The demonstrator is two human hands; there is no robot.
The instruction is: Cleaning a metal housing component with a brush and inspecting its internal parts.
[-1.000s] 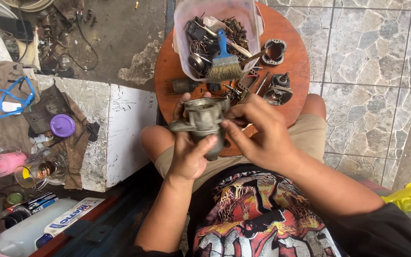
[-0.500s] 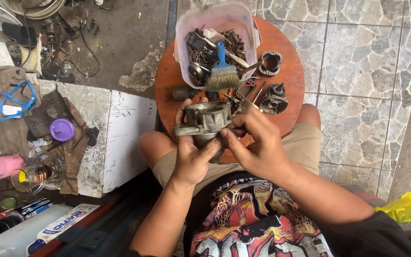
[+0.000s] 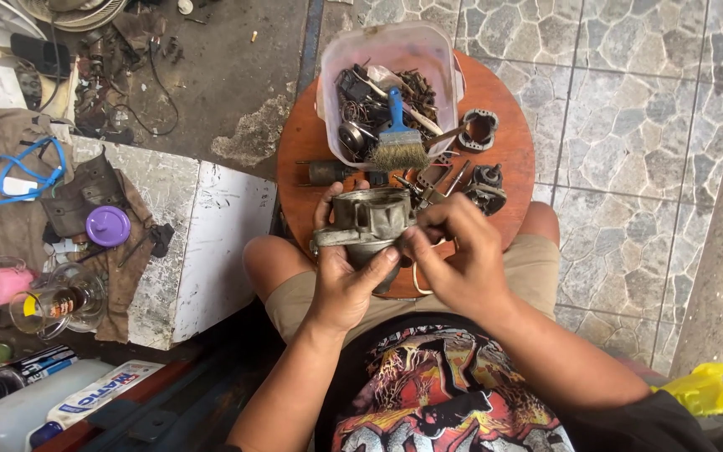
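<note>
A person sits with a round brown wooden board [image 3: 512,151] across their knees, in the middle of the frame. The left hand [image 3: 340,276] is wrapped around a dull grey metal engine part, shaped like a short pot [image 3: 367,219], and holds it up just above the board. The fingers are curled tight on it from below. The right hand [image 3: 453,255] is beside it, with its fingertips pinched close together at the part's right edge. I cannot tell if they hold something tiny there.

Behind the hands, in the upper middle, stands a clear plastic tub [image 3: 441,63] full of small dark metal bits. A blue-handled paintbrush with pale bristles [image 3: 397,138] leans over its front rim. More small dark parts [image 3: 484,186] lie loose on the board to the right.

I think the grey part could slip, because it looks greasy and only one hand grips it. If it drops, it may knock the loose bits off the board. A tiny piece could also fall from the pinched fingers and get lost on the stone floor [image 3: 629,100].
</note>
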